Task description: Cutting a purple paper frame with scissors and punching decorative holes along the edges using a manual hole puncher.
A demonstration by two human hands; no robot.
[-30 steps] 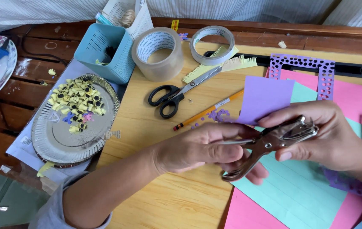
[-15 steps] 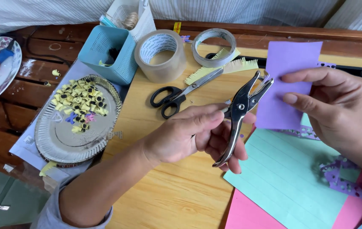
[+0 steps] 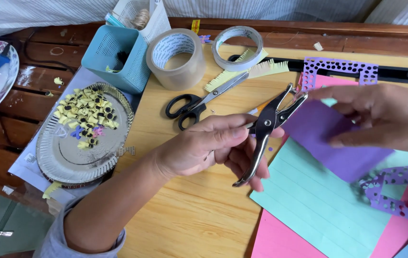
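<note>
Silver metal hole punch pliers (image 3: 265, 131) sit in your left hand (image 3: 204, 148), fingers wrapped around the lower handle and thumb pressed near the pivot, with the punch's nose tilted up and to the right. The nose reaches the edge of a purple paper sheet (image 3: 328, 138), which your right hand (image 3: 381, 119) holds with its fingers spread flat over the top; that hand is motion-blurred, so you cannot tell exactly how the grip is set. Both hover above the light wooden worktop (image 3: 189, 220).

Under the purple sheet lies a mint-green lined sheet (image 3: 318, 200), and beneath that a pink sheet (image 3: 280, 239). A purple strip full of punched holes (image 3: 400, 191) curls at the right edge, and another perforated purple strip (image 3: 340, 69) rests on a long black bar (image 3: 400, 74) at the back.

Just left of the punch lie black-handled scissors (image 3: 199, 102), their blades pointing toward a yellow fringed paper strip (image 3: 256, 71). Behind them stand a wide roll of clear packing tape (image 3: 177, 57) and a narrower clear tape roll (image 3: 237, 48). A light blue perforated plastic holder (image 3: 113, 59) stands at the far left of these. Well apart on your left, a silver foil plate (image 3: 77, 153) carries small yellow paper flowers with dark centres (image 3: 87, 112).
</note>
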